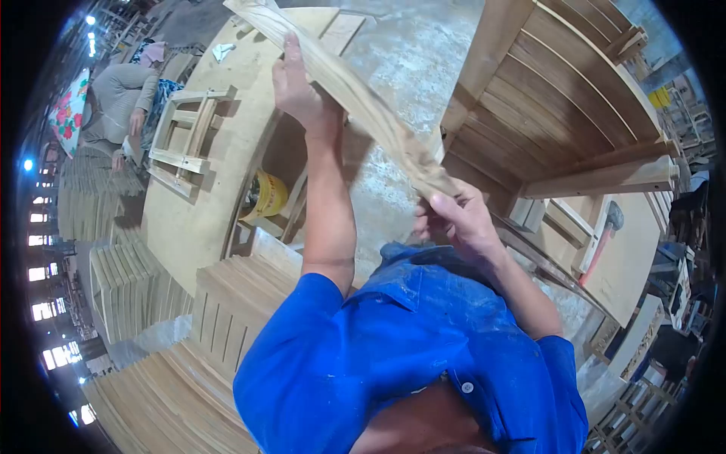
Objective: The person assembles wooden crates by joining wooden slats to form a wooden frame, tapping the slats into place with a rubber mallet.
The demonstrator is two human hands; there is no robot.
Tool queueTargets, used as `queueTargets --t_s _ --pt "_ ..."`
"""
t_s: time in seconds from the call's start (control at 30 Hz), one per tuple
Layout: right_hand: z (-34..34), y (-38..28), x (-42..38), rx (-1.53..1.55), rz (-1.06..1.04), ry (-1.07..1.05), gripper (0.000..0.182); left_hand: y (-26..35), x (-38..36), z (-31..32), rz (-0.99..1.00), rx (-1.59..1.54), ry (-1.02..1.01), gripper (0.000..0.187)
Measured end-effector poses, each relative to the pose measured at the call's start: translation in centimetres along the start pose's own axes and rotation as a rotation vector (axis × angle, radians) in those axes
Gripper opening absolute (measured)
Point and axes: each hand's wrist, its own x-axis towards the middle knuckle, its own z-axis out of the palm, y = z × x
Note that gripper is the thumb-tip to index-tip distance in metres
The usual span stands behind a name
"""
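A long wooden board with dark, wavy grain slants across the view in front of my body. My left hand grips it towards its upper end, thumb laid along the face and the other fingers hidden behind. At the lower end my right hand is closed round the board, thumb on top. Its far end runs out of the top of the view. To the right of the board stands a large slatted wooden furniture piece, apart from it.
A worktable on the left bears a small wooden frame. Below it is a yellow bucket. Stacked boards stand lower left. A hammer lies on the right-hand table. Another person works at far left.
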Motion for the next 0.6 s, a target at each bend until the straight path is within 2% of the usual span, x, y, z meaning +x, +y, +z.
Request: queueTargets --t_s 0.03,0.07,0.1,0.17,0.2,0.23,0.3,0.33,0.37,0.47,0.5,0.57,0.6 --pt "-0.1 0.3 0.2 0.078 -0.023 0.077 0.038 0.2 0.2 -0.4 0.094 0.052 0.001 0.038" --pt "-0.4 0.3 0.4 0.082 -0.079 0.132 0.032 0.2 0.7 -0.9 0.218 0.090 -0.019 0.052" --pt "-1.1 0.2 0.4 0.124 -0.135 0.128 0.033 0.8 0.6 -1.4 0.231 0.098 -0.009 0.052" --pt "-2.7 0.3 0.5 0.123 -0.203 0.130 0.033 3.6 0.8 -2.5 -0.520 -0.726 0.151 0.054" --pt "-3.2 0.7 0.8 0.118 -0.217 0.141 0.036 2.6 1.2 -3.7 -0.747 -1.078 0.155 0.046" --pt "-3.5 0.8 1.1 0.129 -0.218 0.135 0.036 1.5 1.2 -4.3 -0.739 -1.071 0.147 0.046" --pt "-4.3 1.0 1.7 0.028 -0.173 0.122 0.048 0.0 0.2 -5.0 -1.030 -1.263 -0.293 0.031" --pt "-5.1 1.1 2.1 0.004 -0.163 0.078 0.050 1.0 0.1 -4.7 -0.912 -1.152 -0.357 0.021" --pt "-6.0 1.3 2.5 0.014 -0.201 0.061 0.046 1.2 -0.3 -4.7 -0.949 -1.157 -0.379 0.021" --pt "-7.9 2.1 3.4 0.021 -0.184 0.251 0.039 1.0 -0.2 -4.1 -0.920 -0.936 -0.516 0.026" --pt "-8.8 2.7 3.6 0.008 -0.215 0.354 0.033 1.7 -0.6 -3.8 -0.938 -0.947 -0.545 0.026" --pt "-11.1 4.4 3.2 -0.001 -0.247 0.484 0.027 2.9 -1.4 -2.9 -0.823 -0.708 -0.409 0.025" --pt "-12.9 5.5 2.5 -0.088 -0.206 0.513 0.024 3.7 -1.9 -2.5 -0.843 -0.609 -0.408 0.027"
